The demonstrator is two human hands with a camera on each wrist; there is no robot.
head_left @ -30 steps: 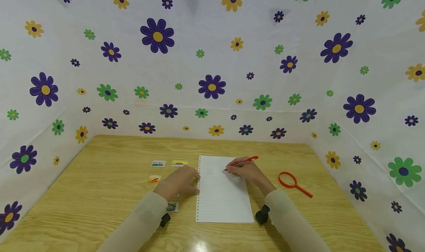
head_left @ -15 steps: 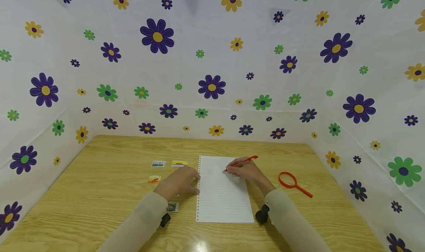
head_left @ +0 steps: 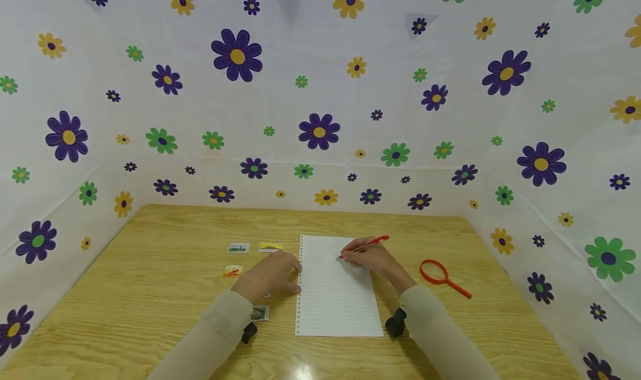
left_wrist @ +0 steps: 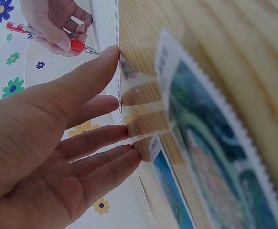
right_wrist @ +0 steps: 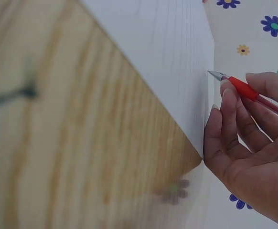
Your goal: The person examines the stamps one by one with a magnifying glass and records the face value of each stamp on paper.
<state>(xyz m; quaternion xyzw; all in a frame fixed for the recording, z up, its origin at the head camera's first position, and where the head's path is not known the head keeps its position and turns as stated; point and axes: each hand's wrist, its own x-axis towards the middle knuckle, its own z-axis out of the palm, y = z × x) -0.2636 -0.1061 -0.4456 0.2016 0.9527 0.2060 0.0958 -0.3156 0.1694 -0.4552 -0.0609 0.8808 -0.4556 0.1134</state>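
My right hand [head_left: 368, 256] pinches a red gel pen [right_wrist: 244, 88], its tip at the upper part of a lined, hole-punched sheet of paper [head_left: 338, 307]. Faint small marks show on the paper to the left of the tip. The side of that hand rests on the sheet. At the paper's left edge lies my left hand [head_left: 270, 274], fingers spread and relaxed, fingertips touching the edge and the table. In the left wrist view, a large stamp with a perforated edge [left_wrist: 210, 157] stands close by, with a smaller blue stamp [left_wrist: 171, 188] beyond it.
Several stamps lie left of the paper, among them a green-grey one [head_left: 238, 248], a yellow one [head_left: 270, 247] and an orange one [head_left: 232, 271]. A red magnifying glass [head_left: 445, 280] lies on the wooden table [head_left: 150, 302] at the right. Flowered cloth [head_left: 280, 102] surrounds the table.
The pen tip has barely moved, and a faint mark now shows beside it. The left hand stays in place.
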